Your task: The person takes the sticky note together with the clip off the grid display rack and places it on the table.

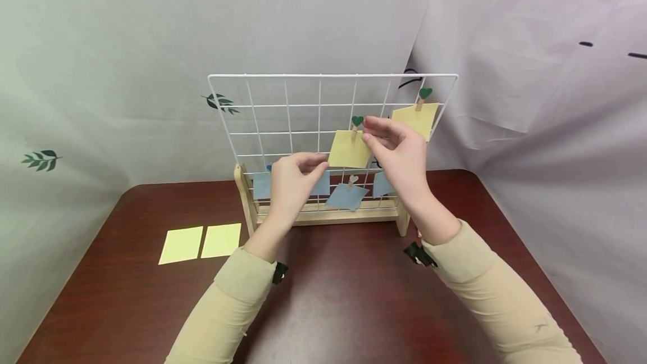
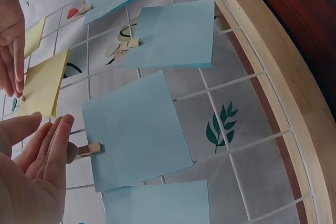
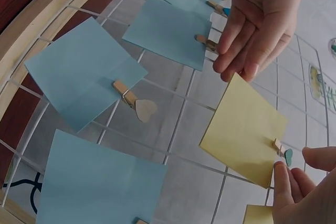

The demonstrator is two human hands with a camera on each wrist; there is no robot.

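The right hand (image 1: 399, 148) is raised in front of the white wire grid (image 1: 283, 91), its thumb and forefinger drawn together at the small clip with a green heart (image 1: 356, 121) just beyond the fingertips; whether they actually pinch the clip cannot be told from the wrist view, where the fingertips (image 3: 281, 179) sit right beside it. From that clip hangs a yellow note (image 1: 349, 149), tilted, directly below and to the left of this hand. The left hand (image 1: 293, 178) is lower and to the left, fingers relaxed and slightly apart, their tips touching or just short of the yellow note's lower corner. Behind the left hand, blue notes (image 2: 137, 129) are clipped along the grid's bottom rows, one held by a plain wooden clip (image 2: 84, 150) just beside its fingertips. Up and to the right of the right hand a second yellow note (image 1: 417, 118) hangs from another green-heart clip. Well to the left of the left hand, two loose yellow notes (image 1: 201, 242) lie side by side on the dark red surface (image 1: 343, 296)
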